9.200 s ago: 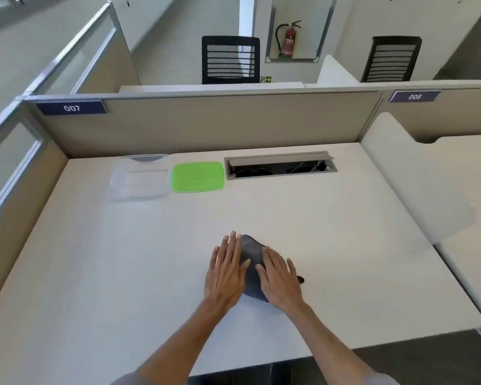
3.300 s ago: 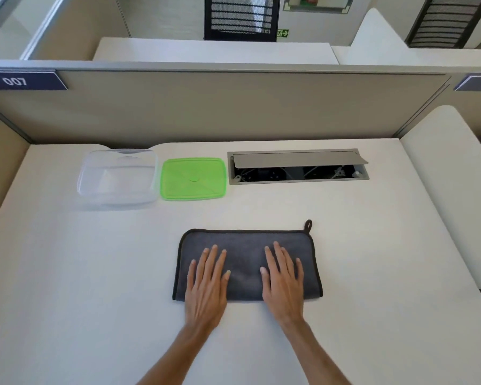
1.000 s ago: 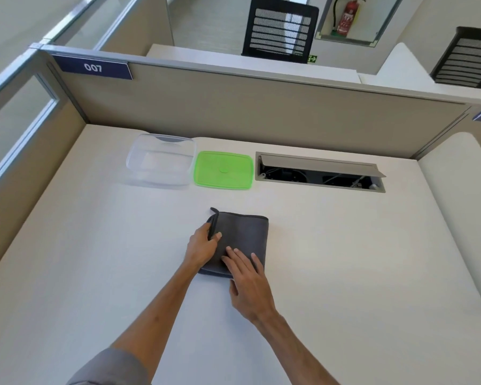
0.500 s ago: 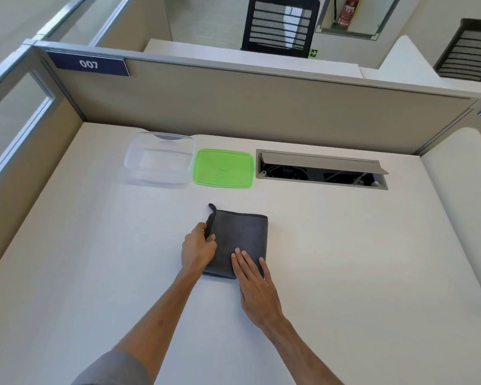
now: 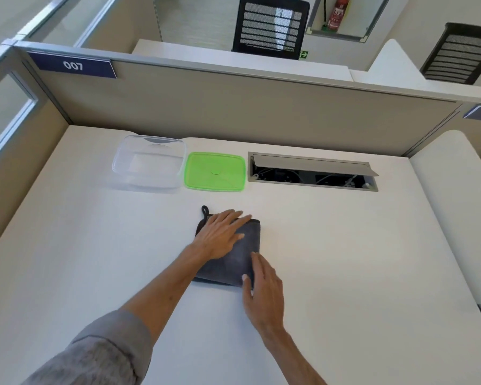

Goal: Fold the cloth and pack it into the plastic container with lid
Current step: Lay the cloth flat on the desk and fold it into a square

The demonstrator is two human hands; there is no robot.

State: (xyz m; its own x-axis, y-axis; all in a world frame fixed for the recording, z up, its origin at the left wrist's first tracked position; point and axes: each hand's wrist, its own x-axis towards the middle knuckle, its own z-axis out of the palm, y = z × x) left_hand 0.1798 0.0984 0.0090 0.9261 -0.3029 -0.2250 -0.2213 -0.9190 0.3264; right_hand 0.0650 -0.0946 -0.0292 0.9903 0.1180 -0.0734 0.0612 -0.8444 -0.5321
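Note:
A dark grey cloth (image 5: 233, 262), folded into a small rectangle, lies flat in the middle of the white desk (image 5: 345, 259). Its hanging loop pokes out at the far left corner. My left hand (image 5: 220, 234) rests flat on the cloth's far half with fingers spread. My right hand (image 5: 261, 287) lies at the cloth's near right corner, thumb touching the edge. The clear plastic container (image 5: 149, 165) stands open at the back left. Its green lid (image 5: 215, 172) lies flat beside it on the right.
An open cable slot (image 5: 311, 173) with a raised flap sits in the desk right of the lid. Beige partition panels (image 5: 233, 112) close off the back and left sides. A rounded divider (image 5: 453, 190) borders the desk on the right.
My left hand has slid from the cloth's left edge onto its top, fingers now spread flat. My right hand has shifted towards the near right corner. The cloth stays folded.

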